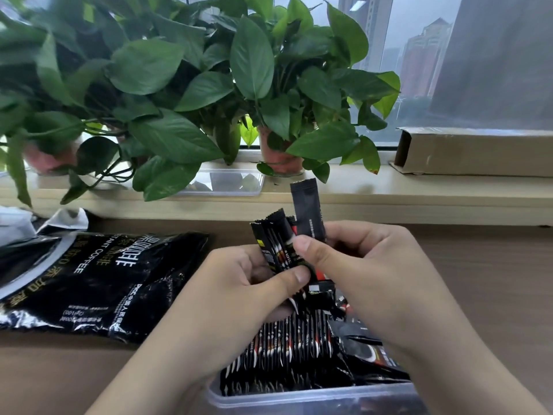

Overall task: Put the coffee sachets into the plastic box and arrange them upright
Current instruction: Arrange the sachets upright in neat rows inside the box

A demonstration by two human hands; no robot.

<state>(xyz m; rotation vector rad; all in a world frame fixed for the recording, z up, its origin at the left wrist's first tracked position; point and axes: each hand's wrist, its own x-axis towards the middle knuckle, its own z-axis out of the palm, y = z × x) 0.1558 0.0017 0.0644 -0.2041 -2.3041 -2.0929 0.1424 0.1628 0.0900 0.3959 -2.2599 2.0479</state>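
Both hands over the plastic box (299,396) at near centre: left hand (239,283) and right hand (368,265) pinched shut together on a fan of coffee sachets (278,250), which look light, thin, slick and floppy, so best gripped mid-length.

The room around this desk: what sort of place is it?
Probably an office, high up in a city. A wooden desk sits against a window sill with potted plants, tower blocks stand outside the glass, and a big bag of instant coffee lies on the desk.
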